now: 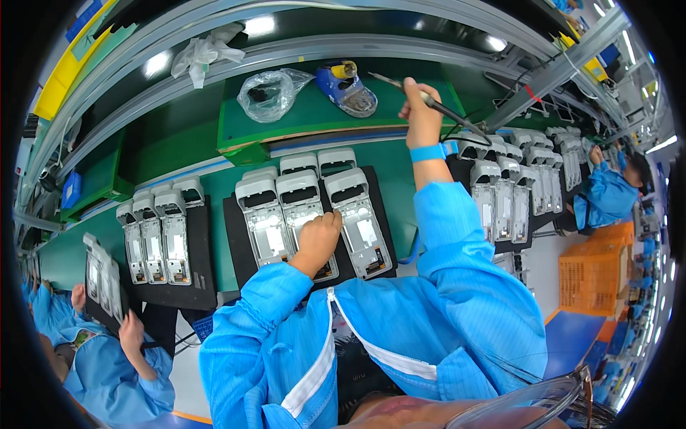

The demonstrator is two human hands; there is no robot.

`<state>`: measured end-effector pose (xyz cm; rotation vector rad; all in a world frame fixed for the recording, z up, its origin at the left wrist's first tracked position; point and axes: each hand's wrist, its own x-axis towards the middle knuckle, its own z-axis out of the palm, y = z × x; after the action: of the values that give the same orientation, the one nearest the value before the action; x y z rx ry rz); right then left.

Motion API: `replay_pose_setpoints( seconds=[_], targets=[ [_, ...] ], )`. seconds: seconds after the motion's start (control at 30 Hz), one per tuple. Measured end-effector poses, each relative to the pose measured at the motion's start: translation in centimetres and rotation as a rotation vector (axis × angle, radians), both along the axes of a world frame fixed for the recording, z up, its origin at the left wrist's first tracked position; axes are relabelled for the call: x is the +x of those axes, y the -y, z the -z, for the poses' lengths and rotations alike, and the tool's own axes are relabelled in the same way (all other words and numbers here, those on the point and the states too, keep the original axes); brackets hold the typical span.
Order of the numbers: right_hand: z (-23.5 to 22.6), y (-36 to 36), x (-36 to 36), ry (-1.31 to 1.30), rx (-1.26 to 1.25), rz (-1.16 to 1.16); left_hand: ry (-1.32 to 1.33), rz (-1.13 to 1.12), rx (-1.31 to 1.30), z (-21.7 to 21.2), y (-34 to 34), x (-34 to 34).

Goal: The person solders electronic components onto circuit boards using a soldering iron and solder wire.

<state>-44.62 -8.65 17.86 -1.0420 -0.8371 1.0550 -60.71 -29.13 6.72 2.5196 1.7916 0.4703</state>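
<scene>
My right hand (424,114) is raised over the back of the bench, wrapped round a soldering iron (448,113) with its tip pointing left. Just left of that tip stands a blue soldering iron stand (346,89). A blue band (432,151) circles my right wrist. My left hand (319,239) rests with curled fingers over the middle grey device housing (300,194), beside the right-hand housing (356,222). What its fingers hold, if anything, is hidden. Several such housings lie in two rows on a black mat (238,247), showing white panels and small circuit parts inside.
A clear plastic bag (271,95) lies on the green shelf (236,121). More housings sit on mats at left (176,243) and right (504,207). A co-worker at left tilts a loaded mat (107,314); another sits far right. An orange crate (587,275) stands at right.
</scene>
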Motion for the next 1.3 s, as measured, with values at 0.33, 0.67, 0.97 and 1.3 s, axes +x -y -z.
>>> replay_pose_setpoints(
  seconds=[0.33, 0.67, 0.97, 1.3],
  targets=[
    [-1.4, 10.3, 3.9, -0.403, -0.204, -0.482, 0.090, 0.020, 0.026, 0.4, 0.1, -0.3],
    [3.7, 16.3, 5.7, 0.024, -0.283, -0.413, 0.406, -0.144, -0.035, 0.5, 1.0, -1.2],
    [12.3, 17.5, 3.6, 0.471, -0.097, -0.349, 0.946, -0.754, 0.060, 3.5, 5.2, -11.4],
    [16.1, 16.2, 1.3, 0.450, -0.155, -0.261, 0.955, -0.959, -0.011, 11.8, 4.9, -18.0]
  ],
)
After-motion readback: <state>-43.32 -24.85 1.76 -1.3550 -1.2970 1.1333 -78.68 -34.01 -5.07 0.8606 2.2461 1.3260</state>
